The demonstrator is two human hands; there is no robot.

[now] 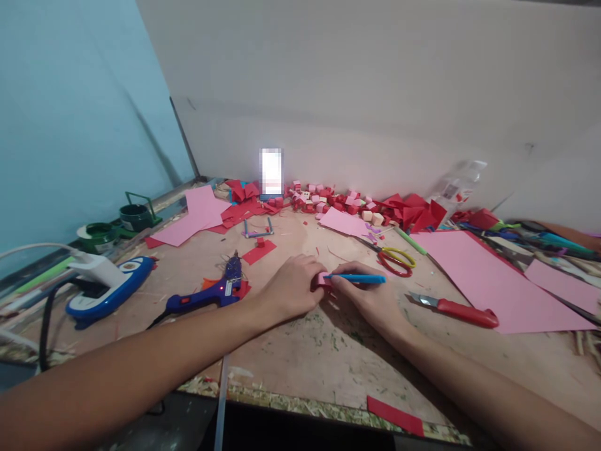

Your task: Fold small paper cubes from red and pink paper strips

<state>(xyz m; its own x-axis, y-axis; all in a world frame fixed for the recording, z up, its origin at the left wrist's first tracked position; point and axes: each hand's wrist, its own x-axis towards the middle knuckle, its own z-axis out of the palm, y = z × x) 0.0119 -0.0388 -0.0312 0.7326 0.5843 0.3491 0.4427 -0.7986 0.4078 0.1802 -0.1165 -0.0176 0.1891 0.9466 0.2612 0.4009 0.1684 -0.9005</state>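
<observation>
My left hand (291,287) is closed around a small pink paper piece (323,279) in the middle of the wooden table (300,351). My right hand (370,297) grips a blue pen (359,278) lying almost level, its tip touching the pink piece. The two hands meet at that piece. A blue hot glue gun (211,294) lies just left of my left hand. A red utility knife (457,309) lies to the right of my right hand.
Red-and-yellow scissors (397,260) lie behind my hands. Pink paper sheets (488,275) cover the right side, another pink sheet (200,216) back left. Small red and pink paper cubes (328,200) line the wall. A blue power strip (110,288) and green pots (134,216) sit left.
</observation>
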